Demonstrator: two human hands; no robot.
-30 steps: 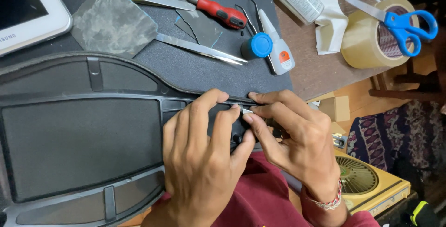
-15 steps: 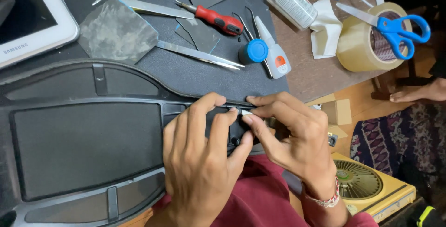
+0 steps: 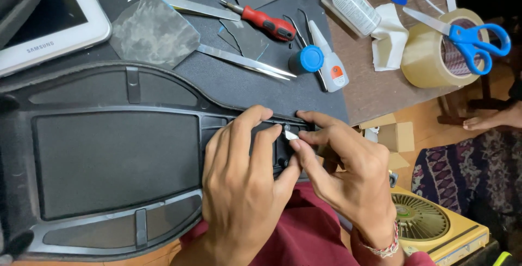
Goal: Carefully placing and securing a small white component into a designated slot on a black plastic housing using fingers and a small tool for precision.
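Head view: a large black plastic frame [image 3: 114, 157] lies across the table [image 3: 375, 89] and fills the left half of the picture, its narrow end pointing toward 3 o'clock. The left hand [image 3: 244, 184] rests flat on that narrow end, fingers stretched toward 12 o'clock and pressing the frame down. The right hand [image 3: 348, 173] comes in from 5 o'clock, thumb and forefinger pressed together on a small white piece [image 3: 291, 134] that sits on the frame's end, just beside the left forefinger.

At 12 o'clock from the hands lie long metal tweezers [image 3: 244, 62], a red-handled screwdriver [image 3: 263, 22] and a small glue bottle with a blue cap [image 3: 321, 62]. At 2 o'clock a roll of brown tape [image 3: 429, 54] carries blue-handled scissors [image 3: 467, 37]. At 10 o'clock a white tablet [image 3: 49, 21] lies near a grey crumpled sheet [image 3: 155, 32]. At 4 o'clock, below the table edge, stands a yellow box with a round grille [image 3: 435, 222].
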